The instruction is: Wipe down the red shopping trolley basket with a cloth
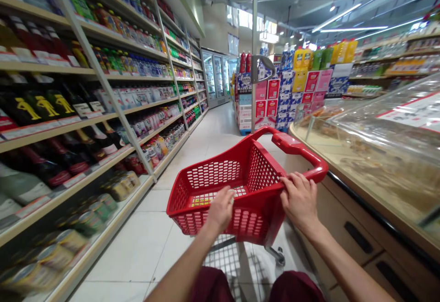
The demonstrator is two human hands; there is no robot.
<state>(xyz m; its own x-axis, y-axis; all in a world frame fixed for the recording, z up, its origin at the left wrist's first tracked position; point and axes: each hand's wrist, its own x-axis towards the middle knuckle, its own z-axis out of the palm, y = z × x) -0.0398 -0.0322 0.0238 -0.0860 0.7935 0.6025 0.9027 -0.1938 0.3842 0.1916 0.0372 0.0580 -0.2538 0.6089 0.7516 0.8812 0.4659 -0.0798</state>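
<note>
A red plastic shopping cart point(263, 201) stands turned sideways before me, its handle point(295, 146) at the upper right. My left hand point(221, 209) is closed over the near rim of the basket, its fingertips partly hidden on the inner side. My right hand point(301, 197) grips the rim at the rear corner just below the handle, fingers bent over the edge. Inside the basket, a yellow-and-white printed patch point(202, 200) shows on the bottom; I cannot tell whether it is a label or an item.
Shelves point(113, 77) of bottles and cans line the left side. On the right runs a glass-topped display counter point(378, 155), close to the cart. Stacked drink boxes point(268, 100) and a metal pole point(255, 27) stand ahead, with glass-door fridges point(217, 75) farther back. White tiled floor point(127, 242) lies between.
</note>
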